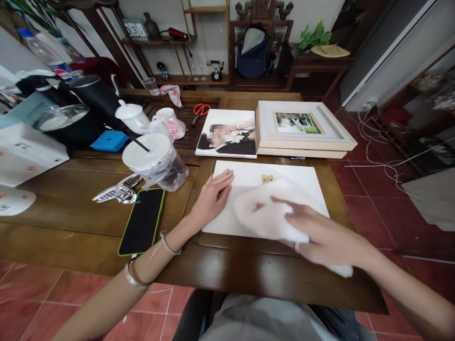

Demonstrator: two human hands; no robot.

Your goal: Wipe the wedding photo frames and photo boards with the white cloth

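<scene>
A flat white panel (245,175) lies on the wooden table before me, with a small gold-coloured metal hanger plate (267,178) near its far edge. My left hand (213,196) rests on the panel's left side, its fingers stretched out and holding nothing. My right hand (316,229) grips a white cloth (261,210) over the right half of the panel. Both the cloth and the hand are smeared by motion; whether the cloth is fabric or paper I cannot tell.
Behind the panel lie a photo print (227,135) and a pale framed picture (307,125). Orange-handled scissors (201,111) sit farther back. Left are a phone (142,222), a lidded drink cup (149,151), a silver metal tool (119,189) and a blue box (109,140).
</scene>
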